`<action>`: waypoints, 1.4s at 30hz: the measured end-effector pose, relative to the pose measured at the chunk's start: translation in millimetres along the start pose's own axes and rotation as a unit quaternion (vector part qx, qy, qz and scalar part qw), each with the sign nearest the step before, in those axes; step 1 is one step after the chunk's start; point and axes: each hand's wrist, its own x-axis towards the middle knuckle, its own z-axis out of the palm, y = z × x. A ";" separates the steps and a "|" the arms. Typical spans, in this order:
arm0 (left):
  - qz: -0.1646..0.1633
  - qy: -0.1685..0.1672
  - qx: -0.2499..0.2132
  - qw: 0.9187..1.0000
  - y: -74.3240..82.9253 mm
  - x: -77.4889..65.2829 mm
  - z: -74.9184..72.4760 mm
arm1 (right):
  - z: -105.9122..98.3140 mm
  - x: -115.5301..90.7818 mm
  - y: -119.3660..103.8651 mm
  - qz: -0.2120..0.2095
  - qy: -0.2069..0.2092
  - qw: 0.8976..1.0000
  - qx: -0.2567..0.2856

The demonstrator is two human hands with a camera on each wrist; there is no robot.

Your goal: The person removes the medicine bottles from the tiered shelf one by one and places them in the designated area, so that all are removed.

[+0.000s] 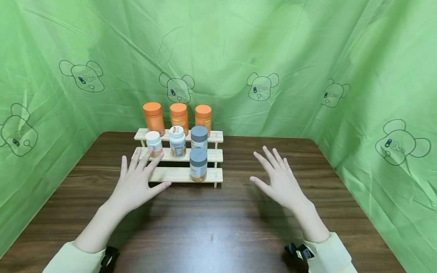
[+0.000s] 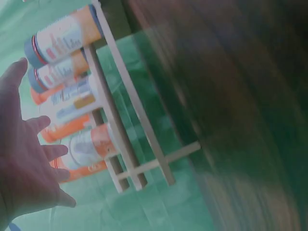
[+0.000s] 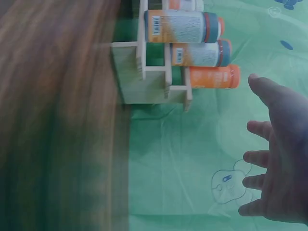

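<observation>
Fingers spread, my left hand (image 1: 134, 185) hovers over the table near the left front of a three-step wooden rack (image 1: 170, 174) and holds nothing. To the right of the rack, my right hand (image 1: 281, 184) is spread the same way above the table, its palm bare. Three orange bottles (image 1: 153, 119) stand on the top step. On the middle step are a small white-capped bottle (image 1: 154, 142), another white bottle (image 1: 177, 143) and a grey-capped jar (image 1: 199, 136). A second grey-capped jar (image 1: 198, 167) stands at the right of the lowest step. My left fingertips overlap the rack's left end in the head view.
The rack stands at the back left of a dark wooden table (image 1: 211, 227). Green cloth (image 1: 222, 45) with bear-head outlines hangs behind the table and along both sides. Black straps (image 1: 300, 252) sit at both wrists, by the pale sleeves (image 1: 331, 254).
</observation>
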 end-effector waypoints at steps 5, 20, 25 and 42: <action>-0.013 0.010 -0.011 1.000 -11.6 5.4 -10.0 | -8.0 12.5 -8.2 -0.014 0.014 1.000 0.018; -0.049 0.013 -0.099 0.994 -64.5 8.3 -13.1 | -30.4 72.3 -28.0 -0.041 0.020 0.993 0.113; -0.053 -0.001 -0.130 0.990 -84.1 7.8 -5.8 | -34.8 95.0 -31.0 -0.052 0.015 0.985 0.166; -0.042 -0.106 -0.258 0.959 -127.3 0.7 14.6 | -20.7 151.3 -45.6 -0.067 0.004 0.961 0.269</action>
